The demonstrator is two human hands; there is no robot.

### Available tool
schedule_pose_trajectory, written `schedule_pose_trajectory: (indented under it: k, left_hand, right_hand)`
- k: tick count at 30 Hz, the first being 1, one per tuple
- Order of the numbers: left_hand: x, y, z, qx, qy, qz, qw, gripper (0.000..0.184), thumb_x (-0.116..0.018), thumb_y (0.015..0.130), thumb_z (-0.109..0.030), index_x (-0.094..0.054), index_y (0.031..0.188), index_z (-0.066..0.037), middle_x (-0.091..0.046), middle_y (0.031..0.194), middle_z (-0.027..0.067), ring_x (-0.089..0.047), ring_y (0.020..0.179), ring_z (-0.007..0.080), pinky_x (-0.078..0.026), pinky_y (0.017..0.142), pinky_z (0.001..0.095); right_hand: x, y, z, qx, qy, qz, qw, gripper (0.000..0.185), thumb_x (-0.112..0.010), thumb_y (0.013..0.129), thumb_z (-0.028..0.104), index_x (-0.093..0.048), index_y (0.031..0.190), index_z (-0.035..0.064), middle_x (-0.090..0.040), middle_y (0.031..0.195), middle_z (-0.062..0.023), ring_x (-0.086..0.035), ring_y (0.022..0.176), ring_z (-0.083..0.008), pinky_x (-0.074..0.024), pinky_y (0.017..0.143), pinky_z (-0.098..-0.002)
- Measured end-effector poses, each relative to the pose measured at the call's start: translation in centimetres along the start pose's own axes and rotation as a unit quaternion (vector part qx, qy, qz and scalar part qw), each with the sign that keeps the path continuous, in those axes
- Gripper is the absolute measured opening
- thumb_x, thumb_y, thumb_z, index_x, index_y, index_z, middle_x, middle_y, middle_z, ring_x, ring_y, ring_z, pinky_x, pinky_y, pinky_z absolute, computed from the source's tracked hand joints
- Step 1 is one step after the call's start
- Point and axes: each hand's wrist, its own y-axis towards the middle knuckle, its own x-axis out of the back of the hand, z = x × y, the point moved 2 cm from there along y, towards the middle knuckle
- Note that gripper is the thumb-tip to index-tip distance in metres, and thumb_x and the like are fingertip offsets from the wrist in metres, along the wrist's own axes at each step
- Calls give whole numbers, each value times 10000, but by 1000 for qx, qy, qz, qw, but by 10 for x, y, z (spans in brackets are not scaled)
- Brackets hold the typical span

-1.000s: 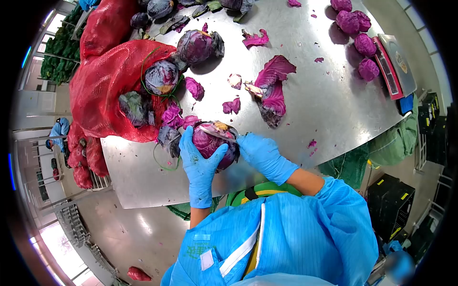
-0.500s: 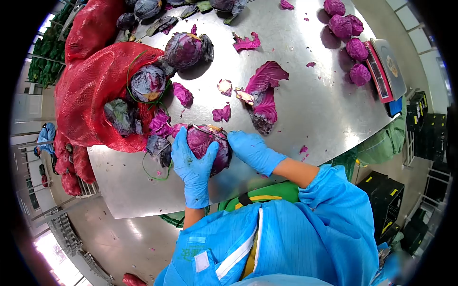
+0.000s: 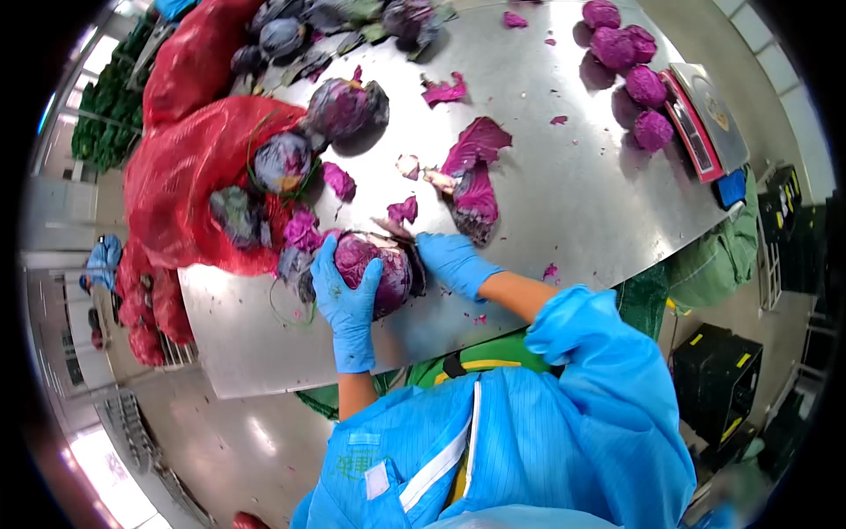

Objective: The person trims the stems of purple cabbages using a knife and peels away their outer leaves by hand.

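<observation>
A red cabbage rests on the metal table near its front edge, its pale cut base facing away from me. My left hand, in a blue glove, grips it from the left and front with the thumb apart from the fingers. At its right side my gloved right hand is closed round a knife; the handle is hidden in the fist, and the narrow blade points up-left past the cabbage's top. Beyond lie a small purple leaf piece, a pale cut stem piece and large peeled leaves.
A red mesh sack with cabbages at its mouth lies on the left. Untrimmed cabbages and loose outer leaves are at the back. Several peeled cabbages stand back right beside a scale. Black crates stand on the floor at right.
The knife blade has moved from across the cabbage's base to beyond its top, pointing away. More pale cut surface shows on the base. The whole view has shifted slightly.
</observation>
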Motion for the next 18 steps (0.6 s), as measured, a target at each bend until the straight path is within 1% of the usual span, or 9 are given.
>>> schedule_pose_trajectory:
  k: [4,6,8,10,11,14,15,17,18]
  left_hand:
    - [33,-29,16,9,-138,55,989,858,-815,705,-295,-393,1417,-68,-420,1398,160,-415,1284,313,-335,1098,417]
    - [42,-48,28,77,-230,67,968,927,-826,698,-276,-327,1451,-70,-360,1454,138,-360,1335,287,-295,1133,413]
    - [45,-62,23,139,-315,43,938,947,-830,699,-261,-303,1461,-64,-348,1469,130,-345,1348,276,-287,1137,407]
    - [36,-70,31,164,-310,-28,936,939,-832,698,-236,-304,1452,-48,-327,1489,121,-334,1354,260,-277,1140,396]
    - [32,-72,28,197,-328,-66,922,929,-831,698,-230,-312,1445,-43,-327,1488,121,-336,1352,260,-277,1140,395]
    - [30,-73,34,230,-390,-117,884,870,-815,715,-210,-337,1417,-23,-347,1464,126,-362,1323,257,-285,1132,390]
    - [34,-77,33,235,-404,-120,876,863,-809,721,-207,-333,1416,-18,-354,1454,127,-369,1314,255,-291,1128,391]
    - [25,-84,37,216,-399,-152,878,822,-779,713,-250,-381,1395,-24,-401,1418,118,-402,1291,241,-322,1108,400]
    - [8,-90,60,236,-407,-130,873,867,-805,686,-312,-384,1386,-21,-434,1361,112,-433,1260,244,-363,1075,401]
  right_hand:
    - [40,-22,1,-16,161,113,980,366,-568,878,230,-569,1163,1,-676,782,-175,-689,686,-241,-533,575,-380]
    - [13,-22,6,-30,433,59,899,478,-613,877,359,-543,1211,23,-631,734,-95,-629,600,-216,-499,532,-368]
    - [18,-15,21,-80,568,104,813,546,-647,866,453,-540,1206,39,-589,708,-35,-579,550,-174,-472,500,-335]
    - [34,-2,36,-162,574,239,767,566,-671,845,514,-561,1148,49,-550,704,3,-539,537,-116,-454,480,-282]
    - [28,4,42,-177,614,243,730,519,-691,831,518,-585,1054,61,-540,681,-4,-533,521,-96,-437,457,-237]
    - [21,13,59,-173,616,221,736,506,-688,828,534,-594,984,61,-535,666,-2,-511,484,-95,-404,409,-225]
    - [25,12,58,-178,587,244,751,544,-698,827,510,-635,1047,16,-571,708,-13,-543,559,-89,-451,486,-227]
    - [-2,10,56,-115,650,165,733,557,-678,875,422,-594,1208,-16,-657,996,-71,-618,853,-131,-520,765,-281]
    - [23,8,54,-73,621,143,767,575,-672,891,360,-545,1297,-28,-633,1144,-78,-576,1010,-142,-471,917,-302]
